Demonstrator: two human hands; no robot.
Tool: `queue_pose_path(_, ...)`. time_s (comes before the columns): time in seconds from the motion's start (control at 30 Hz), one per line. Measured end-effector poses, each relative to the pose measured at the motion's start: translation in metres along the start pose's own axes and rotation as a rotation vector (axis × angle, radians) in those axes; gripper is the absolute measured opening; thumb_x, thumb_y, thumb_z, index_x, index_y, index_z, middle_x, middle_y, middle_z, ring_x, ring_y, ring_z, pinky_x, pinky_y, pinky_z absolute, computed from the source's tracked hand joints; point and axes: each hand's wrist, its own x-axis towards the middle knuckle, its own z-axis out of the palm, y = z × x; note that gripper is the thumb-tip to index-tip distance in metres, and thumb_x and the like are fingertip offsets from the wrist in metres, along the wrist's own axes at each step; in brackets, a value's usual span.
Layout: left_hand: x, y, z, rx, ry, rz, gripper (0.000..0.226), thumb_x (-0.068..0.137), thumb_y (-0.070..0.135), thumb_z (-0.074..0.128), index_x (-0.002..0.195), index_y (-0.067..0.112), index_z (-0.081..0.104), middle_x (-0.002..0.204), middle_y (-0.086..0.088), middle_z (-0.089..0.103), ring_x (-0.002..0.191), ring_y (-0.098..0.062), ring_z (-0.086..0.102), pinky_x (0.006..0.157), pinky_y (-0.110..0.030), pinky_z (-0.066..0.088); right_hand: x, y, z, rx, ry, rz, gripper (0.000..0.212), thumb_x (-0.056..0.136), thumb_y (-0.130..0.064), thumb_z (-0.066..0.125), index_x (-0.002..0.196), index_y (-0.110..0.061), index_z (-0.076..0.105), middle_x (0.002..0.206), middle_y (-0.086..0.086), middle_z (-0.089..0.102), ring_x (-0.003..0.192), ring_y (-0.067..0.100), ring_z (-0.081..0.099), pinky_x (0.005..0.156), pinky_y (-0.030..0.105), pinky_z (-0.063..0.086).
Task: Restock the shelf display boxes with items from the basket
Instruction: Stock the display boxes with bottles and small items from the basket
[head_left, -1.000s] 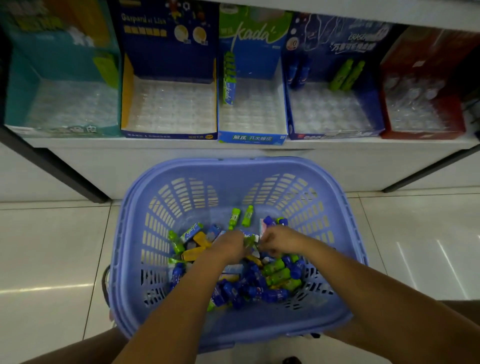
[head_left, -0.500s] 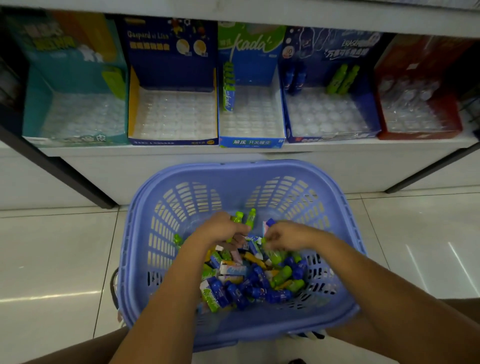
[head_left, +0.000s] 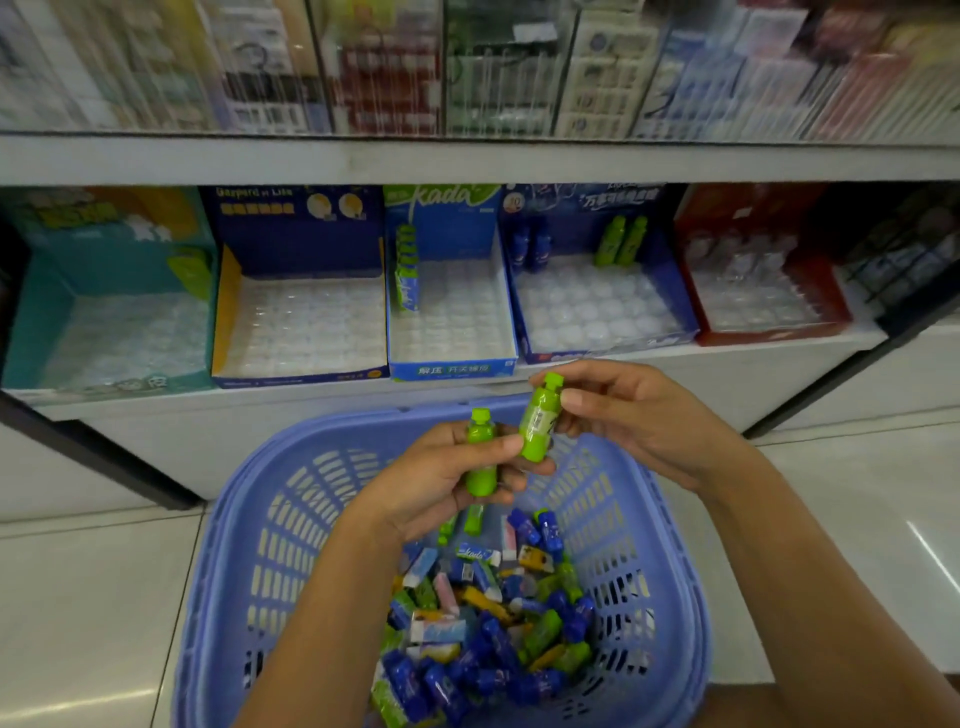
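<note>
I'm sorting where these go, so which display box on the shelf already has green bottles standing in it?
The dark blue box second from the right: two green bottles stand at its back.

Place: a stationery shop aisle.
Evidence: white metal shelf (head_left: 467, 161) of packaged goods, printed cardboard display boxes (head_left: 452, 312) with plastic trays, lilac plastic shopping basket (head_left: 234, 571).

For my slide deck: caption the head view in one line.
Left hand and right hand each lift a green bottle-shaped item above the blue basket, facing near-empty display boxes.
</note>
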Motion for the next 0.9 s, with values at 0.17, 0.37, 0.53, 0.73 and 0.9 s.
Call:
queue_pose_path(0.17, 0.013, 0.004, 0.015, -0.109, 0.072, 0.062, 0.025, 0.076, 0.026, 0.069, 0.089, 0.006, 0.076, 0.085, -0.011, 0.073, 0.056, -0.010, 0.056, 0.051, -0.021, 0.048, 0.002, -0.019, -0.005, -0.129, 0.129, -0.082, 0.020, 0.075, -0.018, 0.067, 0.093, -0.012, 0.070, 0.079, -0.002, 0.072, 0.070, 0.010, 0.066, 0.066, 0.019, 0.055)
queue_pose_path(0.37, 0.031, 0.009, 0.029, 0.046, 0.450, 0.102, 0.026, 0.087, 0.039, 0.058, 0.085, 0.013, 0.061, 0.052, 0.002, 0.054, 0.043, -0.008, 0.047, 0.040, -0.018, 0.039, 0.052, -0.033, -0.075, -0.417, 0.735, -0.196, 0.015, 0.082, -0.009, 0.070, 0.096, -0.006, 0.066, 0.080, 0.006, 0.066, 0.071, 0.015, 0.063, 0.068, 0.023, 0.054)
queue_pose_path(0.53, 0.041, 0.014, 0.034, -0.116, 0.492, 0.035, 0.029, 0.099, 0.036, 0.041, 0.085, 0.012, 0.051, 0.050, -0.002, 0.051, 0.038, -0.012, 0.044, 0.035, -0.016, 0.029, 0.118, -0.052, -0.117, -0.969, 0.798, -0.180, 0.020, 0.090, -0.010, 0.056, 0.102, 0.002, 0.066, 0.109, 0.021, 0.066, 0.105, 0.032, 0.060, 0.095, 0.034, 0.045)
queue_pose_path(0.73, 0.051, 0.017, 0.031, -0.257, 0.445, 0.032, 0.033, 0.099, 0.018, 0.027, 0.089, 0.006, 0.056, 0.057, -0.004, 0.056, 0.043, -0.013, 0.050, 0.038, -0.017, 0.036, 0.151, -0.051, -0.122, -1.288, 0.607, -0.146, 0.024, 0.092, -0.011, 0.051, 0.108, 0.000, 0.065, 0.118, 0.022, 0.062, 0.111, 0.034, 0.055, 0.094, 0.037, 0.041)
queue_pose_path(0.9, 0.053, 0.012, 0.023, -0.267, 0.316, 0.115, 0.028, 0.096, 0.016, 0.039, 0.105, 0.002, 0.061, 0.073, -0.006, 0.064, 0.061, -0.014, 0.063, 0.054, -0.024, 0.056, 0.162, -0.058, -0.138, -1.318, 0.437, -0.002, 0.030, 0.093, -0.024, 0.054, 0.116, -0.007, 0.063, 0.123, 0.014, 0.060, 0.115, 0.030, 0.054, 0.095, 0.034, 0.043)
